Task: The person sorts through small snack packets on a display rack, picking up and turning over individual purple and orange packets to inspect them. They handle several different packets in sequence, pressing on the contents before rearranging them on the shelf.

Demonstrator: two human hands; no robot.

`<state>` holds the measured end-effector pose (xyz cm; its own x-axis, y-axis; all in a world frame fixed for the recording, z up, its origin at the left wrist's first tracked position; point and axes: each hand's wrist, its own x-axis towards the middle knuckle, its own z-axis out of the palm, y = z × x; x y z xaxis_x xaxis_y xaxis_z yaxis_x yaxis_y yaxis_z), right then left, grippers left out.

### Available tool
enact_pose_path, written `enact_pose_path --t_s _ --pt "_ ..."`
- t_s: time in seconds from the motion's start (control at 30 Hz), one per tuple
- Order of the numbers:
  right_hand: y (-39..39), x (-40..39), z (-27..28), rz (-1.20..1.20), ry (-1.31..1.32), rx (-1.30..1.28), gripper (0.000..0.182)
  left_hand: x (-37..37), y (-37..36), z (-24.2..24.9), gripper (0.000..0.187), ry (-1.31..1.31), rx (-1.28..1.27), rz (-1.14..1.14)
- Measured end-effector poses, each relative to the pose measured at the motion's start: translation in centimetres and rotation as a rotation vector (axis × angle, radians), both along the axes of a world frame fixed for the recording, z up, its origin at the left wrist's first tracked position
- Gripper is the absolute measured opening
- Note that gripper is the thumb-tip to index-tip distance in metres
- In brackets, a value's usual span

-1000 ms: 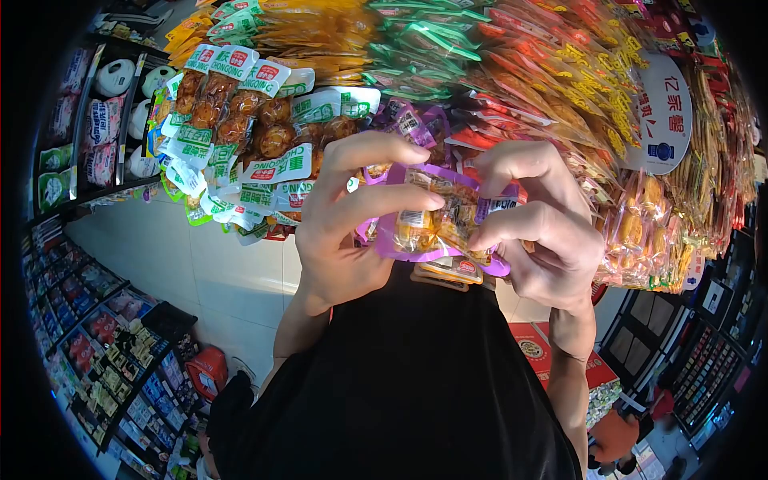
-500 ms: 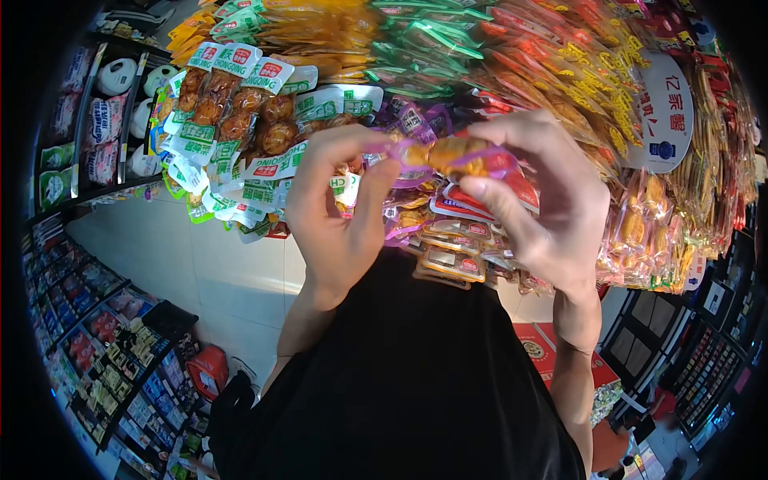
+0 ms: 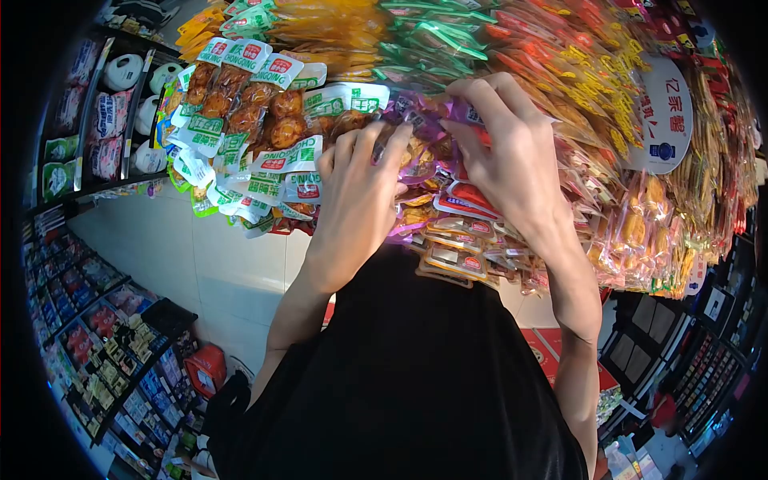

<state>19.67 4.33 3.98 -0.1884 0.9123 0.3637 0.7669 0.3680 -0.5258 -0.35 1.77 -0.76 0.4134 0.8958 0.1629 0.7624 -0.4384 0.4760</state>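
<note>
Both my hands are over a pile of purple-edged clear snack packets (image 3: 420, 152) with brownish food inside. My left hand (image 3: 360, 196) rests palm down at the pile's left side, fingers bent forward and apart, their tips touching the packets. On the other side, my right hand (image 3: 512, 156) has its thumb and forefinger around the purple edge of a snack packet (image 3: 466, 114). How far that packet reaches under the others is hard to make out. Just below lie red-labelled packets (image 3: 472, 196) and small flat tray packs (image 3: 452, 260).
White-and-green packets of round brown food (image 3: 286, 132) are heaped at left. Green packets (image 3: 436, 36), orange packets (image 3: 328, 36) and red-yellow packets (image 3: 560, 64) fill the back. A white sign (image 3: 666, 116) stands at right. Shelves (image 3: 104, 344) line the left.
Both hands have come down and forward onto the purple packets. The purple-edged packet held up between them has gone down into the pile. My left fingers have spread from their pinch.
</note>
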Motion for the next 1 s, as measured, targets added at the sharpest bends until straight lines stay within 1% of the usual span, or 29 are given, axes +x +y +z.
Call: enact_pose_path --t_s 0.07,0.13,0.2,0.27,0.3,0.33,0.37,0.4,0.43,0.47,0.53,0.57,0.6,0.63,0.67,0.7,0.73,0.8,0.83,0.87,0.9,0.93,0.97,1.0 --pt "-0.1 0.2 0.1 0.014 -0.016 0.019 0.031 -0.3 0.2 0.1 0.066 0.063 -0.060 -0.053" --pt "-0.4 0.2 0.2 -0.015 0.008 -0.038 0.033 -0.7 0.3 0.3 0.065 0.043 -0.053 -0.094" --pt "-0.4 0.2 0.1 -0.015 0.039 -0.040 0.032 -0.9 0.2 0.9 0.064 0.024 -0.049 -0.133" --pt "-0.5 -0.1 0.1 -0.014 0.071 -0.046 0.032 -1.2 -0.3 2.1 0.058 -0.101 -0.029 -0.129" --pt "-0.6 -0.4 0.4 -0.029 0.159 -0.126 0.031 -1.4 -0.5 2.5 0.058 -0.100 -0.031 -0.129" --pt "-0.7 -0.7 0.5 -0.043 0.248 -0.205 0.030 -1.7 -0.7 2.9 0.053 -0.220 -0.141 -0.084" --pt "-0.6 -0.9 0.3 -0.042 0.250 -0.208 0.030 -2.0 -0.8 3.0 0.048 -0.339 -0.250 -0.036" --pt "-0.5 -1.1 0.1 -0.042 0.277 -0.259 0.028 -2.2 -0.7 3.0 0.045 -0.371 -0.186 -0.023" --pt "-0.5 -1.3 -0.1 -0.042 0.304 -0.310 0.026 -2.5 -0.5 3.1 0.045 -0.370 -0.185 -0.020" --pt "-0.4 -1.3 -0.3 -0.038 0.304 -0.310 0.026 -2.8 -0.3 3.2 0.042 -0.346 -0.174 -0.037" --pt "-0.3 -1.1 -0.6 0.039 0.320 -0.338 0.018 -3.1 -0.3 3.6 0.038 -0.323 -0.160 -0.046" --pt "-0.3 -1.0 -0.4 0.041 0.318 -0.340 0.018 -3.2 -0.5 3.8 0.036 -0.368 -0.282 -0.024" --pt "-0.5 -0.8 0.0 0.025 0.210 -0.360 0.017 -3.3 -0.7 3.9 0.035 -0.414 -0.405 -0.003" --pt "-0.7 -0.7 0.4 0.007 0.102 -0.380 0.018 -3.3 -0.8 4.1 0.035 -0.416 -0.408 -0.001" --pt "-1.0 -0.7 1.1 0.010 0.101 -0.384 0.018 -3.2 -0.9 4.2 0.033 -0.538 -0.556 0.035" --pt "-1.4 -0.8 2.0 -0.022 0.029 -0.326 0.018 -3.1 -1.0 4.2 0.032 -0.659 -0.703 0.073" --pt "-1.7 -0.8 2.8 -0.053 -0.044 -0.268 0.018 -2.9 -1.2 3.9 0.032 -0.660 -0.706 0.076" --pt "-1.8 -0.3 3.8 -0.038 -0.052 -0.261 0.020 -2.3 -1.4 3.2 0.035 -0.943 -0.728 0.075" --pt "-1.9 -0.1 4.2 -0.025 -0.060 -0.252 0.024 -2.2 -1.4 3.2 0.035 -0.944 -0.729 0.075" --pt "-1.9 0.1 4.6 0.011 -0.025 -0.261 0.028 -2.1 -1.5 3.2 0.036 -1.032 -0.783 0.066" --pt "-2.0 0.1 4.4 0.010 -0.027 -0.261 0.028 -2.0 -1.5 3.2 0.037 -1.120 -0.838 0.057" --pt "-2.2 0.1 4.0 0.037 0.175 -0.336 0.028 -1.8 -1.5 3.2 0.037 -1.121 -0.839 0.055" --pt "-2.3 0.1 3.8 0.065 0.378 -0.408 0.027 -1.6 -1.5 3.2 0.037 -1.199 -0.830 0.043" --pt "-2.3 0.7 3.9 0.124 0.405 -0.543 0.028 -1.4 -1.5 3.1 0.036 -1.277 -0.820 0.031"
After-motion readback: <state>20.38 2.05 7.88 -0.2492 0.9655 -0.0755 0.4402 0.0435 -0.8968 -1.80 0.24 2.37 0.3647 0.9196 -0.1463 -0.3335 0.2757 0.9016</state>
